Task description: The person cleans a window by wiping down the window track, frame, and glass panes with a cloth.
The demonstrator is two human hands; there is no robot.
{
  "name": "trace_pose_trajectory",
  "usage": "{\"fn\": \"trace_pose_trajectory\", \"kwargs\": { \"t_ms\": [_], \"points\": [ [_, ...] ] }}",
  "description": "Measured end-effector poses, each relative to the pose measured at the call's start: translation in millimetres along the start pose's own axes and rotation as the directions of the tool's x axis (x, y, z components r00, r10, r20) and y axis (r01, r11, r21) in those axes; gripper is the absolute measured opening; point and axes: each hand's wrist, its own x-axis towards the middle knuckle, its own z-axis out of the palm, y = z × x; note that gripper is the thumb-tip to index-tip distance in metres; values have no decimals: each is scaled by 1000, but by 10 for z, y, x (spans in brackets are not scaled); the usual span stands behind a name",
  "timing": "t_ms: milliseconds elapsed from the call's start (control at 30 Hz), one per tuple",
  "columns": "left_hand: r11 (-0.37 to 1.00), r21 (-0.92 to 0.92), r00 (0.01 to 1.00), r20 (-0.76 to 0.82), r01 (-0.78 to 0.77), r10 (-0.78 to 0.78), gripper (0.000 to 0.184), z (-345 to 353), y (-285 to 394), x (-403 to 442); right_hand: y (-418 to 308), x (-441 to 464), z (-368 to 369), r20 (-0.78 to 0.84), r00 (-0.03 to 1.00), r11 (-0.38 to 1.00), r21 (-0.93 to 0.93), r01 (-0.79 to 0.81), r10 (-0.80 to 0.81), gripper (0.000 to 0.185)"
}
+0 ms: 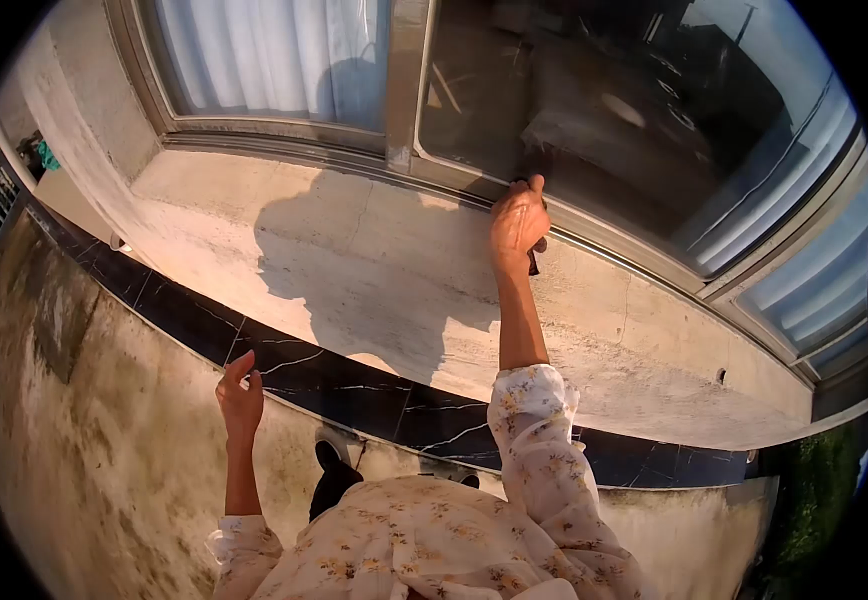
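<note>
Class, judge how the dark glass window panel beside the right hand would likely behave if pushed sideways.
The window panel would probably stay stiff, since a straight frame borders its glass. The long rails beneath suggest it may slide rather than tip. Its broad, smooth glass would likely be fragile if struck.

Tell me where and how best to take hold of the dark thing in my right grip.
Probably by the exposed end of the dark thing, coming from your own side: that end juts from under your right grip, toward you, away from the window frame. The rest is mostly hidden.
</note>
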Motion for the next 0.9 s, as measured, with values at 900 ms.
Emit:
{"fn": "trace_pose_trajectory", "kwargs": {
  "t_ms": [900],
  "points": [
    [862,-495,981,195,107,-10,17,-429,-82,1134,-836,-178,183,195,936,900,275,-338,293,18]
  ]
}}
